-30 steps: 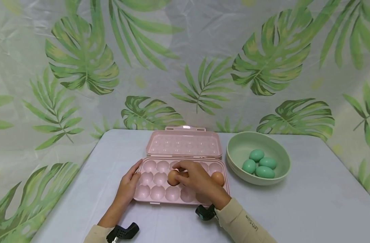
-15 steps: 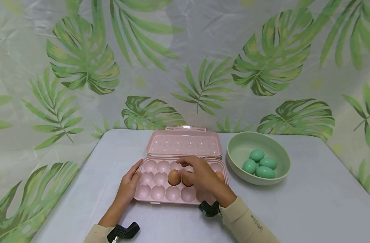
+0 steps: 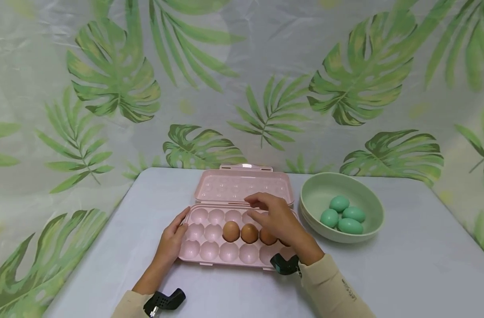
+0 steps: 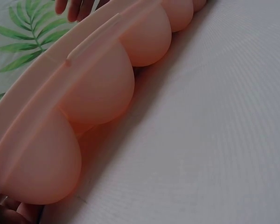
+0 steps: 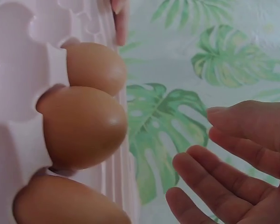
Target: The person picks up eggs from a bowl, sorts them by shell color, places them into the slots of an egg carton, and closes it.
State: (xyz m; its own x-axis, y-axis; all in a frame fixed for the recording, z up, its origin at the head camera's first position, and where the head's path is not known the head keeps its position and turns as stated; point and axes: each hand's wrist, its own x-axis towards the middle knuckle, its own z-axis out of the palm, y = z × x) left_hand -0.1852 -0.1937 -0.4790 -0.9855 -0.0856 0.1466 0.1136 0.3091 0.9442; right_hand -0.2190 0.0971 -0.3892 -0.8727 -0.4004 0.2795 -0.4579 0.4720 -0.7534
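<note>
A pink egg tray [image 3: 215,263] lies on the table with its lid [image 3: 226,176] folded back. Several brown eggs [image 3: 231,231] stand in its middle row, partly behind my right hand; the right wrist view shows three brown eggs [image 5: 86,126] up close. My left hand [image 3: 171,238] grips the tray's left edge, thumb near the rim and fingers along the outside; only bits of fingers [image 4: 18,212] show in the left wrist view. My right hand [image 3: 279,221] hovers above the tray's right half, holding nothing; its fingers [image 5: 210,172] are apart and loosely bent.
To the right of the tray stands a light green bowl [image 3: 317,185] with several teal eggs [image 3: 350,226] in it. A white cloth covers the table [image 3: 417,265]. Behind it hangs a leaf-patterned curtain [image 3: 285,53].
My right hand has let go of the leftmost brown egg, which now sits in the middle row, and has moved up and to the right. The left hand stays on the tray edge.
</note>
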